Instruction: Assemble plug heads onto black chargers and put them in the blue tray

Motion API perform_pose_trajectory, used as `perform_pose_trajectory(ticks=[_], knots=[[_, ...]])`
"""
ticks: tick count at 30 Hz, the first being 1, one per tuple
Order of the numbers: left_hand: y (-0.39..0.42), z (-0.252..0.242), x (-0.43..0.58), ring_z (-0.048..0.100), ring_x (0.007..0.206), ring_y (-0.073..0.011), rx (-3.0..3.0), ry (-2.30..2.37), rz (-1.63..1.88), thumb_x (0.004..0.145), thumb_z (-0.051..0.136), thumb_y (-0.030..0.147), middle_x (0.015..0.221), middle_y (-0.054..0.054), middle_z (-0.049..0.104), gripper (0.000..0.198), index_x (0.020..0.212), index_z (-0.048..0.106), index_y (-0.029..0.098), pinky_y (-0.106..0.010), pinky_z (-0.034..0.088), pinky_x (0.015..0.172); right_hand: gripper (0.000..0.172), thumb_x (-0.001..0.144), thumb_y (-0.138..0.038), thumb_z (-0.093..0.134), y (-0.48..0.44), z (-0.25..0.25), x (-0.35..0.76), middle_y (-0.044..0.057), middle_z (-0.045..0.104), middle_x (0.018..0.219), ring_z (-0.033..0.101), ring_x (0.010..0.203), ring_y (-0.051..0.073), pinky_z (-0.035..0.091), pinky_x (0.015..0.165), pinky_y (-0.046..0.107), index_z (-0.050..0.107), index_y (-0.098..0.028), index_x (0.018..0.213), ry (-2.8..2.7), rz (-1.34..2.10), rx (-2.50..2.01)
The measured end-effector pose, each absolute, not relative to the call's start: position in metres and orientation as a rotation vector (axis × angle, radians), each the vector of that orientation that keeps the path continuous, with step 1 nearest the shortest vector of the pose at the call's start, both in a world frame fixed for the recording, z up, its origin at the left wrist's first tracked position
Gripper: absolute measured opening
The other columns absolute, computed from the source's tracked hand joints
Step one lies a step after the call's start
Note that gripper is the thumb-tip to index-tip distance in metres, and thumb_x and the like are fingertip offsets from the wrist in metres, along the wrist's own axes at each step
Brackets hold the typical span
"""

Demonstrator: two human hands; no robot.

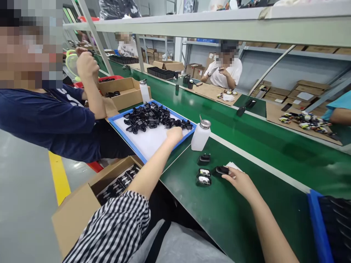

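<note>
My left hand point(174, 135) reaches to the near right end of a heap of small black plastic parts point(148, 116) in a blue-rimmed white tray point(149, 143). Its fingers are curled down against the parts, and whatever they hold is hidden. On the green table, my right hand point(239, 179) grips a black plastic housing point(221, 170) between thumb and fingers. Left of that housing lie two black housings with white insides point(204, 176) facing up, side by side. Just behind them rests another black housing point(204, 159). A white sheet point(233, 166) lies partly behind my right hand.
A white pump bottle point(201, 137) stands by the tray's right corner; another bottle point(144, 91) stands beyond it. An open carton point(116, 180) of parts sits at my left, below the table edge. A blue crate point(318, 219) is at right. A co-worker point(46, 120) sits close at left.
</note>
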State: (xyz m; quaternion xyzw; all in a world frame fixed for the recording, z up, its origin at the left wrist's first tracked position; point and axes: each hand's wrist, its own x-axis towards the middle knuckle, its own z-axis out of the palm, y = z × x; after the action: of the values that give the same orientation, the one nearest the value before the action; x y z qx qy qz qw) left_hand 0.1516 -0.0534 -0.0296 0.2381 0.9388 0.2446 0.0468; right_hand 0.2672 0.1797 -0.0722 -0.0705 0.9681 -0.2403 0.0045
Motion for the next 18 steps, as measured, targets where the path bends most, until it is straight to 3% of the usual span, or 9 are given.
perform_pose_trajectory(ticks=[7,13,18], knots=[[-0.080,-0.055,0.129,0.049,0.087,-0.0238,0.135,2.960,0.993,0.062,0.053,0.010,0.082,-0.007,0.057,0.018,0.080,0.054,0.008,-0.034,0.039,0.073,0.046,0.066,-0.034,0.046,0.182,-0.056,0.279,0.006,0.057,0.074,0.054,0.064,0.020,0.042,0.054,0.030,0.042,-0.017,0.109,3.153,-0.723,-0.022],[-0.076,-0.022,0.168,0.047,0.093,-0.0167,0.246,2.743,1.426,0.071,0.040,0.008,0.100,-0.007,0.054,0.032,0.102,0.043,0.010,-0.027,0.038,0.078,0.034,0.073,-0.031,0.039,0.153,-0.036,0.294,0.003,0.055,0.073,0.052,0.063,0.015,0.043,0.059,0.028,0.045,-0.022,0.105,3.298,-1.057,-0.152],[-0.041,-0.015,0.217,0.056,0.069,-0.0110,0.515,2.206,1.506,0.067,0.050,0.008,0.084,-0.005,0.062,0.036,0.102,0.043,0.011,-0.021,0.044,0.058,0.035,0.073,-0.027,0.042,0.122,-0.043,0.285,0.005,0.048,0.100,0.049,0.086,0.017,0.042,0.072,0.030,0.043,-0.025,0.108,3.183,-1.051,-0.735]])
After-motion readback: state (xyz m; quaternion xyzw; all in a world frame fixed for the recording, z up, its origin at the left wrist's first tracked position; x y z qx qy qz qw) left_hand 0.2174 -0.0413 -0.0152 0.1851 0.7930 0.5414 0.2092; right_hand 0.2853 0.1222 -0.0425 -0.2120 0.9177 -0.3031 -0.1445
